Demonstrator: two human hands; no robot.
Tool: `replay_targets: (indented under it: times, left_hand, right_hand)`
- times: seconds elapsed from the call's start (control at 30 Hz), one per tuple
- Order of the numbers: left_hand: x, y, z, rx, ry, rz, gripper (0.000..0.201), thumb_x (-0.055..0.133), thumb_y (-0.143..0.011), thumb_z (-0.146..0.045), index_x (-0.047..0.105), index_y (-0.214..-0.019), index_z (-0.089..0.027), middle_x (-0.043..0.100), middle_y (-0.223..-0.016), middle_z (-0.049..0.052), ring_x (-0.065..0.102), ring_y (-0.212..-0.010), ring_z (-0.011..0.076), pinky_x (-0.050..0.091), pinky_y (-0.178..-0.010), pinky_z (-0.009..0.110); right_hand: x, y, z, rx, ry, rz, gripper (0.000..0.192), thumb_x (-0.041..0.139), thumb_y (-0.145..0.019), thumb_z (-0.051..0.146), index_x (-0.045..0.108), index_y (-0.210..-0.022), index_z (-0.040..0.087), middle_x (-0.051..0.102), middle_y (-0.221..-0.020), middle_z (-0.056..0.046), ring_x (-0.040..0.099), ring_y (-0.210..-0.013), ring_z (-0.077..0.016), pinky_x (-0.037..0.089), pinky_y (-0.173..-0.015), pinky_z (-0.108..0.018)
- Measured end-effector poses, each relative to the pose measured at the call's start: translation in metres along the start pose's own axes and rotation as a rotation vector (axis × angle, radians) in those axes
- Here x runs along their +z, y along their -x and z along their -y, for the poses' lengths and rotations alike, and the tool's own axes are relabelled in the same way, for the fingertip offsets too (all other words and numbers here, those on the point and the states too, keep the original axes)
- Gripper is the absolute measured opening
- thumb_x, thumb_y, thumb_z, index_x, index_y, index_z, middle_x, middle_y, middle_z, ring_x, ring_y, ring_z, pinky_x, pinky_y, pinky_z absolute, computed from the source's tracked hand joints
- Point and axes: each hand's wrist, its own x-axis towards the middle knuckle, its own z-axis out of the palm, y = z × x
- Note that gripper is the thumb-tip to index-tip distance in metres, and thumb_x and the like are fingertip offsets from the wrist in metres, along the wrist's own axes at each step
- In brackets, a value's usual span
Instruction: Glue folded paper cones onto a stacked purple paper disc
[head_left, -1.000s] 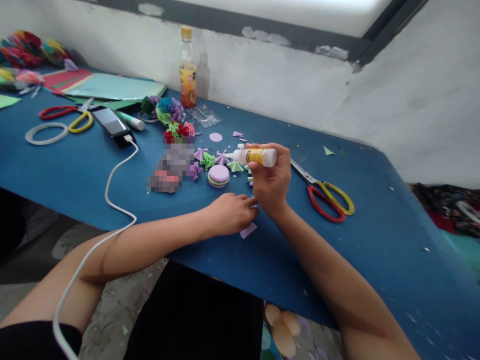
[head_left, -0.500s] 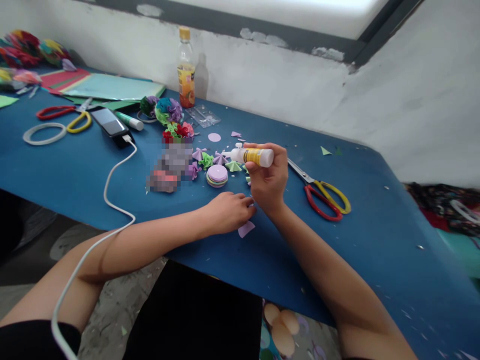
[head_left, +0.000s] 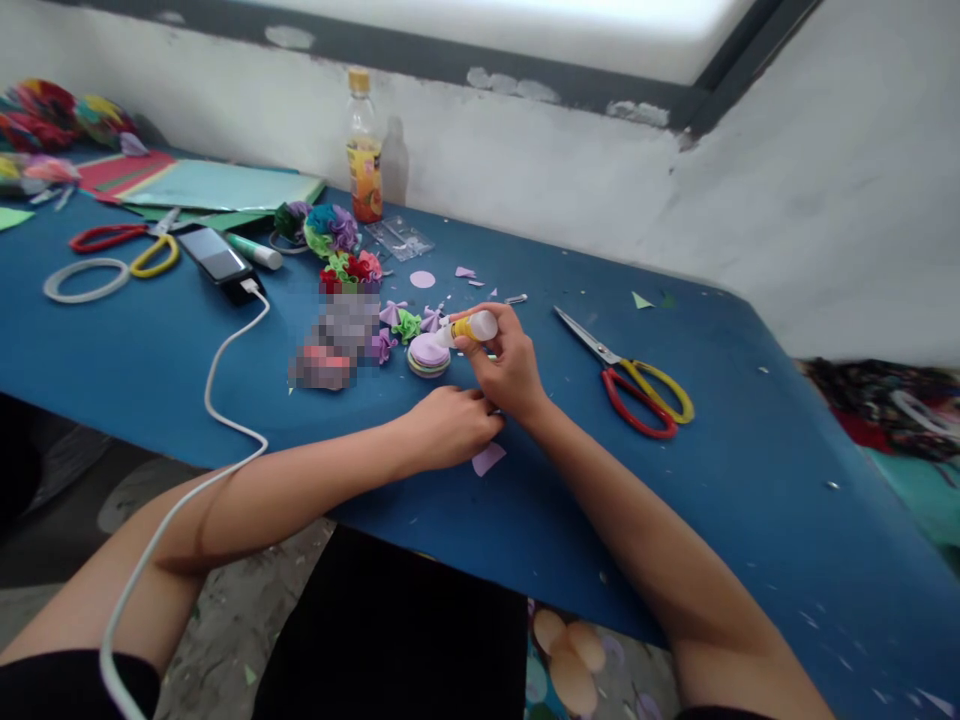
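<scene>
Glue bottle has come down from upright height in my right hand, whose fingers wrap it, so its nozzle now tips toward the stack of paper discs at centre frame, which suggests glue is about to go on. My left hand rests just below, fingers curled narrow on a lilac scrap near the counter edge. Scissors lie right of centre, with open blue beyond; folded paper flowers crowd the left.

Blue table, red-and-yellow scissors, lilac paper discs — glue tube white, seemingly yellow-labelled.
</scene>
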Motion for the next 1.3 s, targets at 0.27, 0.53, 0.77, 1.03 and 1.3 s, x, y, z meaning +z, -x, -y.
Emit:
replay_targets:
  times: [0.27,0.53,0.77,1.03,1.3]
  left_hand:
    - [-0.0003,0.0000,-0.0002,0.002,-0.005,-0.014,0.012,0.052,-0.084,-0.014,0.064,-0.086,-0.013,0.067,-0.088,0.010,0.064,-0.084,0.0240,0.050,-0.062,0.032]
    - [-0.0005,0.0002,-0.0002,-0.002,-0.014,-0.016,0.013,0.051,-0.084,-0.014,0.063,-0.087,-0.013,0.067,-0.090,0.011,0.064,-0.084,0.0236,0.050,-0.063,0.032]
    - [0.0007,0.0006,0.0003,0.010,-0.022,-0.014,0.013,0.051,-0.084,-0.014,0.064,-0.086,-0.013,0.067,-0.087,0.010,0.064,-0.082,0.0245,0.051,-0.062,0.034]
    - [0.0002,0.0003,-0.0001,-0.004,-0.014,-0.006,0.013,0.052,-0.084,-0.014,0.064,-0.084,-0.012,0.067,-0.082,0.011,0.065,-0.080,0.0239,0.051,-0.063,0.033]
    - [-0.0003,0.0012,0.0017,0.010,-0.038,-0.016,0.017,0.053,-0.083,-0.009,0.063,-0.096,-0.014,0.069,-0.091,0.010,0.066,-0.082,0.0226,0.051,-0.067,0.033]
  right_hand:
    - [-0.0014,-0.0004,0.0024,-0.026,0.081,-0.037,0.020,0.059,-0.083,0.031,0.049,-0.099,0.022,0.066,-0.093,-0.004,0.064,-0.081,-0.0172,0.052,-0.075,-0.032]
    - [-0.0014,-0.0007,0.0022,-0.003,0.048,-0.017,0.021,0.056,-0.084,0.031,0.047,-0.101,0.023,0.065,-0.092,-0.004,0.064,-0.083,-0.0175,0.052,-0.077,-0.033]
    - [-0.0017,-0.0013,0.0028,-0.004,0.050,0.011,0.021,0.057,-0.084,0.031,0.047,-0.100,0.022,0.065,-0.092,-0.005,0.063,-0.082,-0.0175,0.051,-0.076,-0.032]
    - [-0.0012,-0.0001,0.0021,-0.010,0.043,0.045,0.022,0.056,-0.085,0.033,0.046,-0.101,0.023,0.065,-0.095,-0.005,0.063,-0.085,-0.0177,0.050,-0.079,-0.033]
    - [-0.0009,-0.0011,0.0018,-0.015,0.048,0.027,0.022,0.058,-0.084,0.031,0.046,-0.100,0.023,0.065,-0.096,-0.004,0.063,-0.084,-0.0171,0.050,-0.078,-0.033]
